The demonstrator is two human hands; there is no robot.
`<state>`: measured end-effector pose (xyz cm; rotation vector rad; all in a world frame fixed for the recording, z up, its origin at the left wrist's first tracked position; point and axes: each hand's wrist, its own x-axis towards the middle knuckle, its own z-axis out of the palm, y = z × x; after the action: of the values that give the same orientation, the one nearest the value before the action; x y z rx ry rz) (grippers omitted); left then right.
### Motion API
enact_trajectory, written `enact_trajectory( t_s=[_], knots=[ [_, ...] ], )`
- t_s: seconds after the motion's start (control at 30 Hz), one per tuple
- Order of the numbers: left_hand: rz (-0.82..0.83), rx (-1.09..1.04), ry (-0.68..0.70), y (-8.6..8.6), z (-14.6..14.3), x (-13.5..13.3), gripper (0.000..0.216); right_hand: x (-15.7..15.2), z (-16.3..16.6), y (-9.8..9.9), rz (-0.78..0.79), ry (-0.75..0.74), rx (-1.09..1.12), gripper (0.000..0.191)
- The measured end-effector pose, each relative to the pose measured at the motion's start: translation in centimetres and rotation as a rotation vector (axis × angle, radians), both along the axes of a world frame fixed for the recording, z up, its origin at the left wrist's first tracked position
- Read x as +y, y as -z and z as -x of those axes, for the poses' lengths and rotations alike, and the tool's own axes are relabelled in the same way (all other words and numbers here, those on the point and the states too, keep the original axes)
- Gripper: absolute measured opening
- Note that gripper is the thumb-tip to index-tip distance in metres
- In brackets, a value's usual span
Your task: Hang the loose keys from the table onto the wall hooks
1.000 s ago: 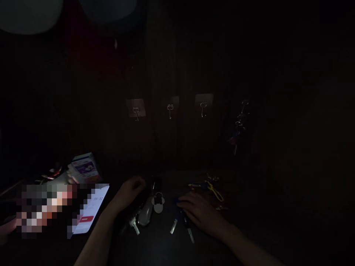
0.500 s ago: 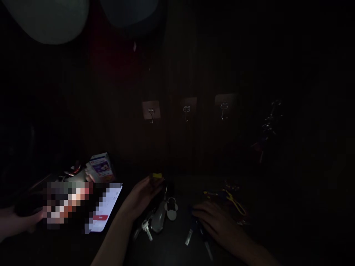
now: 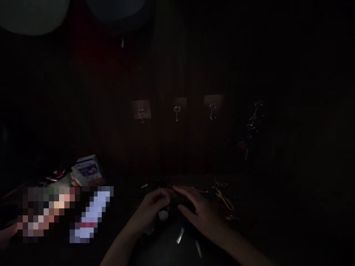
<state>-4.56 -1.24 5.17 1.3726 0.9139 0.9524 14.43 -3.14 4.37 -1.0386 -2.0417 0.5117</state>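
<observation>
In dim light my left hand (image 3: 152, 207) is over the dark surface with its fingers curled together; whatever they hold, if anything, is hidden. Just below it a pale round key fob (image 3: 163, 215) shows in part. Close by on the right, my right hand (image 3: 198, 212) is open, fingers stretched toward my left hand and thumb apart. A silver key (image 3: 180, 235) with a dark blue head lies below the right hand, and another key blade (image 3: 198, 248) lies beside it. A yellow looped cord (image 3: 224, 199) rests to the right among small items.
Three metal hooks (image 3: 177, 109) are fixed on the dark wall ahead. A bunch of keys (image 3: 252, 127) hangs farther right. At left stand a small printed box (image 3: 88, 170) and a lit, blurred-out screen (image 3: 93, 214). Another person's arm (image 3: 8, 234) reaches in there.
The view has shifted, so the wall and table things appear farther left. My hands have come together; the left now covers most of the keys and fob. The right has moved off the blue-headed key.
</observation>
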Motion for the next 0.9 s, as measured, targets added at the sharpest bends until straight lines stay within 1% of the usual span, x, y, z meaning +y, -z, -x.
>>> enact_trajectory(
  t_s=[0.03, 0.1, 0.2, 0.27, 0.4, 0.47, 0.57, 0.77, 0.9],
  knots=[
    [-0.002, 0.035, 0.003, 0.1, -0.2, -0.1, 0.019, 0.2, 0.4, 0.3, -0.005, -0.021, 0.026, 0.044],
    [0.007, 0.095, -0.005, 0.4, -0.3, -0.1, 0.018, 0.6, 0.9, 1.4, -0.026, -0.051, 0.088, 0.039],
    [0.000, 0.153, -0.030, 0.9, -0.3, 0.0, 0.015, 1.2, 1.1, 3.1, -0.057, -0.028, 0.156, 0.032],
    [-0.023, 0.187, -0.050, 1.1, -0.2, 0.1, 0.012, 1.4, 0.9, 3.6, -0.093, -0.023, 0.168, 0.029],
    [-0.055, 0.245, -0.029, 1.0, 0.0, 0.1, 0.010, 1.1, 0.4, 3.5, -0.196, -0.028, 0.170, 0.025],
    [-0.065, 0.242, -0.018, 0.9, 0.0, 0.0, 0.009, 1.0, 0.3, 3.4, -0.232, -0.025, 0.150, 0.026],
    [-0.088, 0.220, -0.041, 0.8, 0.0, -0.1, 0.008, 0.8, 0.2, 3.4, -0.267, -0.014, 0.125, 0.028],
    [-0.209, 0.158, -0.085, 0.9, -0.3, -0.3, 0.012, 0.8, 0.5, 3.3, -0.238, -0.034, 0.125, 0.026],
    [-0.295, 0.242, -0.148, 1.2, -0.3, -0.4, 0.015, 0.8, 1.1, 3.5, -0.189, -0.060, 0.150, 0.018]
  ],
)
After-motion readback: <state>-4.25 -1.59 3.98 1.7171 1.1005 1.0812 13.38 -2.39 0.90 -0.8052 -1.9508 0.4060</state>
